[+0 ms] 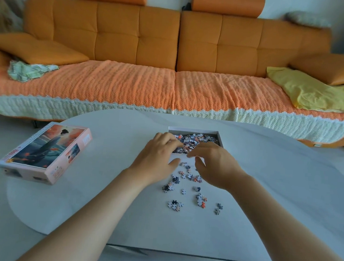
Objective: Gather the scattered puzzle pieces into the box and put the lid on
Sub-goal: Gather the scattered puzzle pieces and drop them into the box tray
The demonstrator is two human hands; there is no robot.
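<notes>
Small flat pieces (187,185) lie scattered on the smooth white table (98,207), too many to count, just before two hands. The right hand (216,165) is loosely curved, nothing seen in it. The left hand (158,156) bends fingers into one shallow box (194,130) of pieces; grip unclear. One glossy lid (46,150) lies left

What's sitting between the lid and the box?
Head view: only bare table, then the left hand at the left edge of the box. The loose pieces lie nearer the camera.
</notes>
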